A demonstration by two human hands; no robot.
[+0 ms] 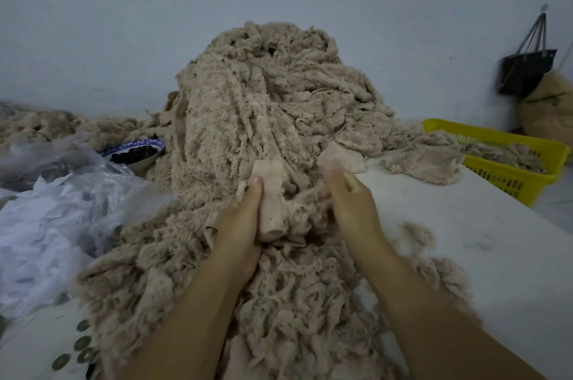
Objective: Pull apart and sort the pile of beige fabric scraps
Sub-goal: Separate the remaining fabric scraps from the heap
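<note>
A tall pile of beige fabric scraps (266,106) rises against the wall and spills down toward me over the white table (483,243). My left hand (240,218) grips a smooth beige strip (271,193) at the front of the pile, thumb pressed along it. My right hand (353,203) pinches a second smooth beige piece (339,158) that stands up just to the right. Fluffy scraps lie between and under both hands. A small heap of scraps (424,159) rests on the table to the right.
A yellow plastic basket (508,175) with scraps in it sits at the right table edge. Clear plastic bags with white scraps (52,221) lie on the left, a blue-rimmed bowl (136,151) behind them. A dark bag (527,69) hangs on the wall. Coins (82,342) lie bottom left.
</note>
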